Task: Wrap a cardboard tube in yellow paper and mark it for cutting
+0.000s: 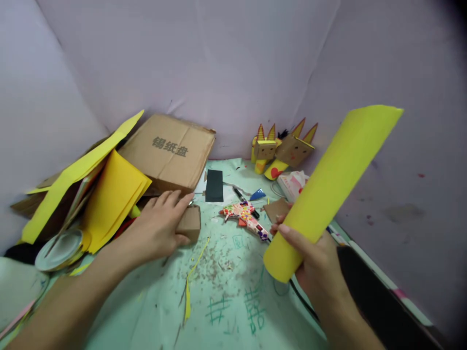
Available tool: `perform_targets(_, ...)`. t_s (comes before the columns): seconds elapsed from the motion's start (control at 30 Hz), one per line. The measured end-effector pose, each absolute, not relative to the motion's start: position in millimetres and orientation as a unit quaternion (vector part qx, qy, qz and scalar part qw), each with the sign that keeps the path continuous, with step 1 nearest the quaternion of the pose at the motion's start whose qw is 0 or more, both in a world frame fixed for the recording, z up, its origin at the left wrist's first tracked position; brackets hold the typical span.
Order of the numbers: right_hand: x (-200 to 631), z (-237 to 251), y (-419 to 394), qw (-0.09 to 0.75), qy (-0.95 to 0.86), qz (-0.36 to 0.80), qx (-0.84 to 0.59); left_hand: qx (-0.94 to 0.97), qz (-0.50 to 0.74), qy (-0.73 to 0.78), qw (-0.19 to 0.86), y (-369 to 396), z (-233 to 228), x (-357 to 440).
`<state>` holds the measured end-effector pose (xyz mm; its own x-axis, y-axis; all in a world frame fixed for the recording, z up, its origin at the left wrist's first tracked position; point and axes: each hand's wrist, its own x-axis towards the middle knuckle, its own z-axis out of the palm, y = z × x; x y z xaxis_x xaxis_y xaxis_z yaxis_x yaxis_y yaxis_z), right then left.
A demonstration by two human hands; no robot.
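From the head camera I see my right hand (314, 262) gripping a rolled yellow paper tube (332, 189), raised just right of the patterned glue gun (245, 218). My left hand (160, 226) clasps a small cardboard block (189, 222) just left of that gun

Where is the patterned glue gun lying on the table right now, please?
The glue gun lies mid-table in the head view, between the left hand on a small cardboard block and the right hand holding yellow paper.
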<state>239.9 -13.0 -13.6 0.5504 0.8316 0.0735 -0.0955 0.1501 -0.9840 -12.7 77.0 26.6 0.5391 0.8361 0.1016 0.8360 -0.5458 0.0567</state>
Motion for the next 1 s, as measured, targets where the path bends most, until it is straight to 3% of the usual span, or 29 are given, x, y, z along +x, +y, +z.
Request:
perform_targets(0.1,236.9,-22.7,-10.5,0.692,-0.340,0.307,-0.557,0.876,0.032,0.481,0.021,87.8,17.4,-27.2)
perform_targets(0.23,234.3,-25.4,-9.6,0.705,-0.364,0.237,-0.561,0.832,0.208,0.513,-0.025,70.3,37.3,-22.8)
perform_targets(0.3,236.1,-25.4,-9.9,0.716,-0.370,0.210,-0.553,0.836,0.255,0.484,0.032,46.0,44.4,-10.3)
perform_targets(0.47,240.9,-28.9,-10.5,0.706,-0.389,0.199,-0.557,0.894,0.121,0.359,0.239,-25.5,12.5,32.2)
perform_targets(0.6,240.0,-30.8,-10.8,0.676,-0.421,0.190,-0.575,0.901,0.102,0.354,0.230,-44.0,-13.1,36.2)
perform_targets(0.73,237.0,-31.5,-10.0,0.634,-0.445,0.214,-0.595,0.894,0.137,0.357,0.234,-36.7,-6.4,12.0)
perform_targets(0.9,235.4,-34.4,-7.4,0.620,-0.459,0.232,-0.592,0.821,0.079,0.425,0.373,-33.7,-11.7,-3.8)
perform_targets(1.0,235.4,-34.6,-7.4,0.624,-0.463,0.238,-0.582,0.809,0.095,0.424,0.396,-36.5,-23.3,3.5)
